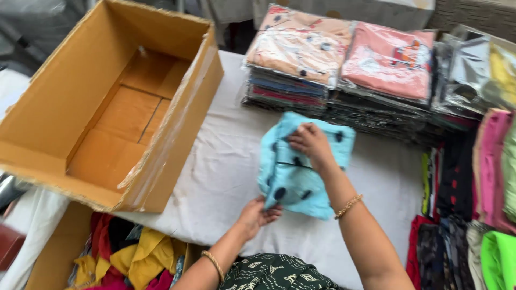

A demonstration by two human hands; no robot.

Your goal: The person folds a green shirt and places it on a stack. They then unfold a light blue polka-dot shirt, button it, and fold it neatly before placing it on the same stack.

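Note:
A folded light-blue garment (293,177) with dark spots lies on the white-covered table (215,172). My left hand (258,214) grips its near lower corner. My right hand (310,144) presses down on its upper middle, fingers curled over the cloth. Both wrists wear gold bangles.
A large open cardboard box (115,102), empty, stands on the table's left. Stacks of bagged folded garments (344,64) line the far edge. Coloured clothes (484,177) pile up at the right. A lower box (123,258) of mixed clothes sits at the front left.

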